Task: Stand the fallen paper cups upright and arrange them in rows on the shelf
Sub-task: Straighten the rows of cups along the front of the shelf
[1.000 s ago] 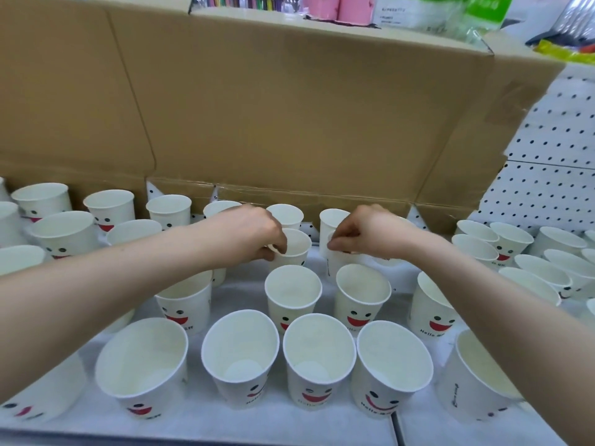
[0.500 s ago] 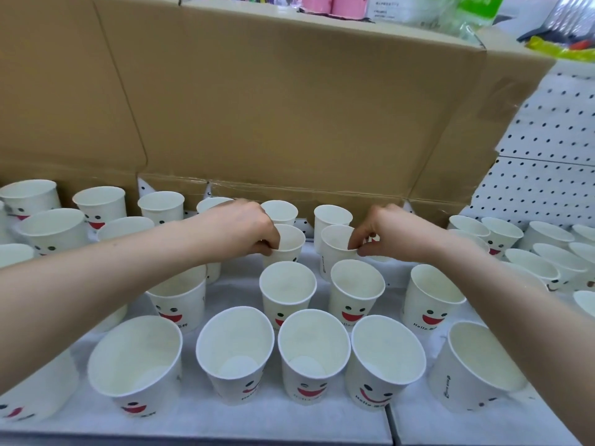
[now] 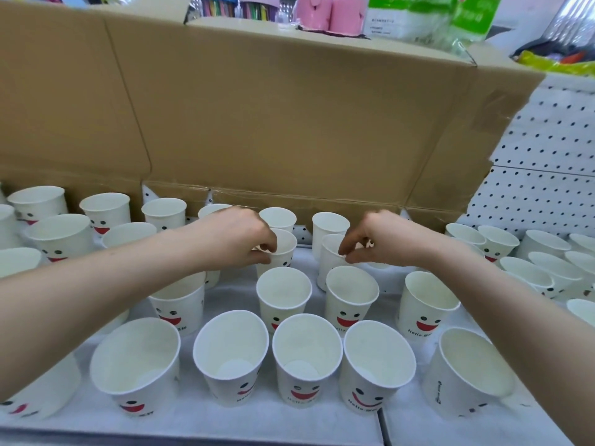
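White paper cups stand upright on the shelf [image 3: 415,423]. The left hand [image 3: 240,238] pinches the rim of one cup [image 3: 283,249], probably to align it. The right hand [image 3: 378,241] has its fingers narrow at the rim of a second cup [image 3: 330,252]; a real grip I cannot tell.

Paper cups [image 3: 284,294] in rows on shelf [image 3: 206,413] (upright), cardboard box [image 3: 289,123] behind

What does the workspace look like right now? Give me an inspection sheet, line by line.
Surface: white shelf, seam near the front right.
Job's things: white smiley-face paper cups, all visible ones upright, in rough rows, mouths open.
Clutter: nothing seen.
Hands: left hand pinches the rim of a back-row cup; right hand has fingertips at the rim of another cup, grip unclear.
Cables: nothing seen.
Surroundings: large cardboard box behind the cups, white pegboard at right, packaged goods above.
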